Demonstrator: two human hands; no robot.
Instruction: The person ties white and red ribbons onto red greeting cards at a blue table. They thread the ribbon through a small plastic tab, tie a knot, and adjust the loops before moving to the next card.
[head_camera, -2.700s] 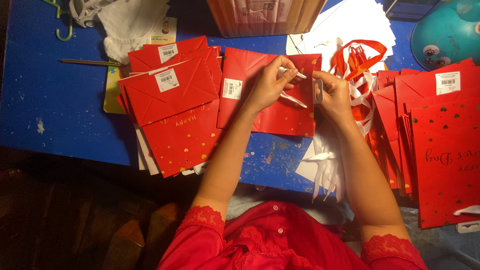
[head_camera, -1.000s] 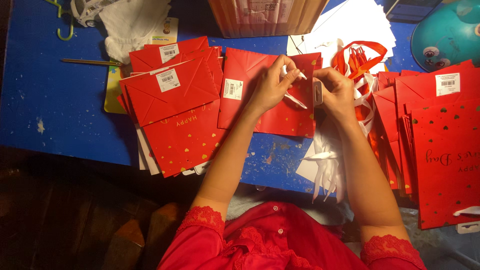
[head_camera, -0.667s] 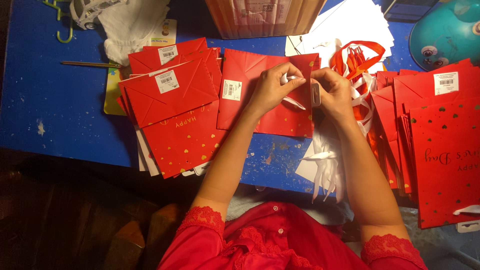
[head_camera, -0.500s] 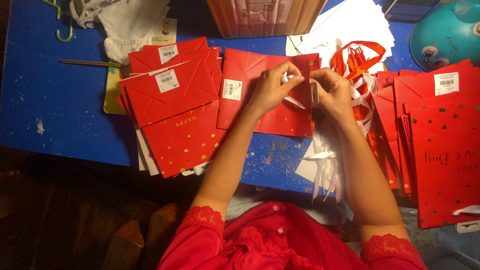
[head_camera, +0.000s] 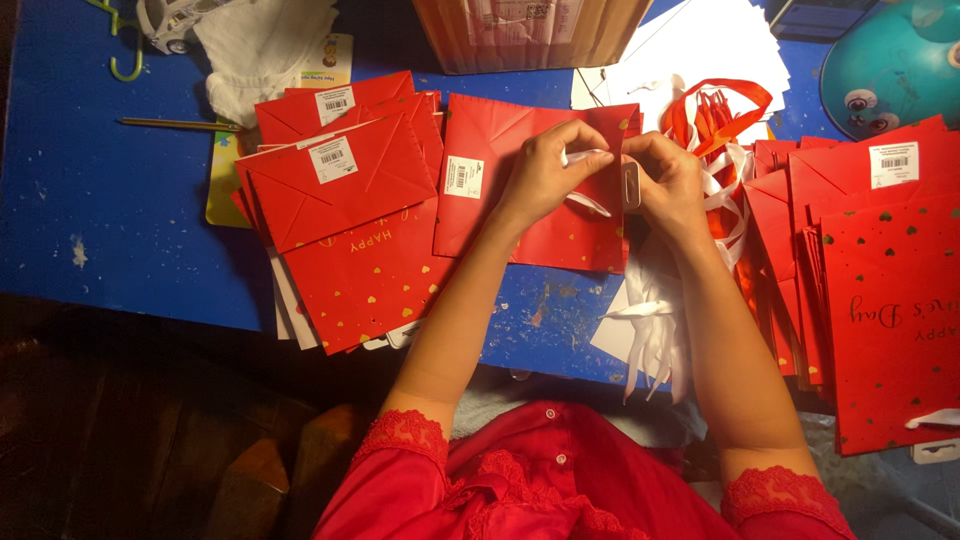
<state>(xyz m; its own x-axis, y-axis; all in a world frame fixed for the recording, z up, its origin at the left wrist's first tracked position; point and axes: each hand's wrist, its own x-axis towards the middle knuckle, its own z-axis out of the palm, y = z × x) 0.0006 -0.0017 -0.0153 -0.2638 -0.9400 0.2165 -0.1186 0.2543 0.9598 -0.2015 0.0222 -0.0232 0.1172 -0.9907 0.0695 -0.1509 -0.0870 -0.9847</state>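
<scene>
On the blue table (head_camera: 120, 230), left of centre, lies a stack of flat red gift bags (head_camera: 345, 215); beside it the left hand (head_camera: 545, 175) is curled shut, pinching a white ribbon (head_camera: 585, 200) over the middle red bag (head_camera: 520, 190), while the right hand (head_camera: 668, 180) closes on a small grey tool (head_camera: 631, 186). The ribbon looks light, limp and slippery, best pinched near its end; the bag is thin, creasable card, glossy red with gold hearts.
</scene>
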